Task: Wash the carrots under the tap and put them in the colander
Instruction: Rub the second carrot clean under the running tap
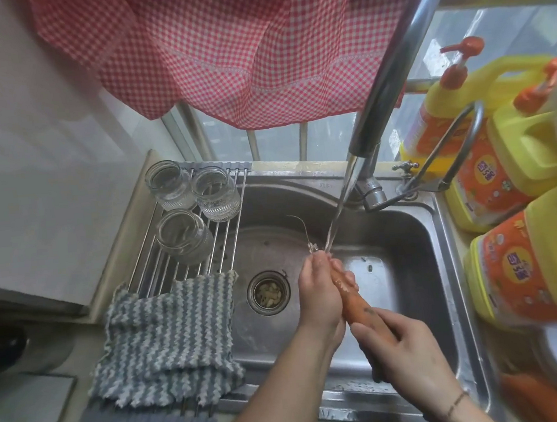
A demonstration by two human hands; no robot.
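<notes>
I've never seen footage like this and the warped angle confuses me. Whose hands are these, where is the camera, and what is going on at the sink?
The one picture comes from a wide-angle camera on a person's head, looking down; that bends the edges. No machine here, only bare hands. The left hand and right hand both grip one carrot under the running tap, over the steel sink. On a rack across the sink stand three glass jars, with a striped cloth nearer. Yellow detergent bottles stand to the right.

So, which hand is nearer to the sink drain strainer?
The left hand. It grips the carrot near its tip, just right of the drain strainer. The right hand holds the carrot's thick end, farther toward the sink's front edge.
</notes>
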